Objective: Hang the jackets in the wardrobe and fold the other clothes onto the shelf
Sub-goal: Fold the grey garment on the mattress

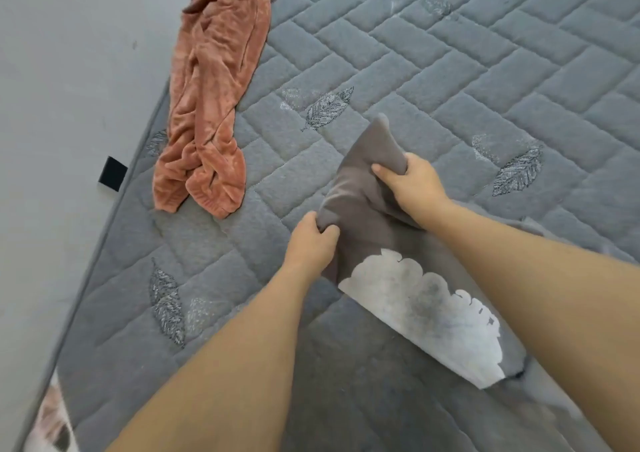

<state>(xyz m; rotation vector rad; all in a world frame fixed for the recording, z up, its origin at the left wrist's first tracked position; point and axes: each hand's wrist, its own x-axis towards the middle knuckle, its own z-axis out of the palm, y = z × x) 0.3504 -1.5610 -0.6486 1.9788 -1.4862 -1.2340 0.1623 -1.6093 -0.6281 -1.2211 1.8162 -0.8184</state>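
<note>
Two hands on one grey garment (pixel 367 209) over the bed (pixel 450 71): left hand (pixel 311 240) grips near edge, right hand (pixel 412 181) pinches far edge; long axis trails toward the person. Orange garment (pixel 211 98) lies far-left, well apart.

Both hands (pixel 310 244) (pixel 412 180) grip grey garment (pixel 367 209) over quilted mattress (pixel 450 71); orange trousers (pixel 211 98) nearby.

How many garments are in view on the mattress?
2. A grey garment with a white print is held by both hands at centre; orange fleece trousers lie loose near the mattress's left edge. Others may be out of frame.
</note>
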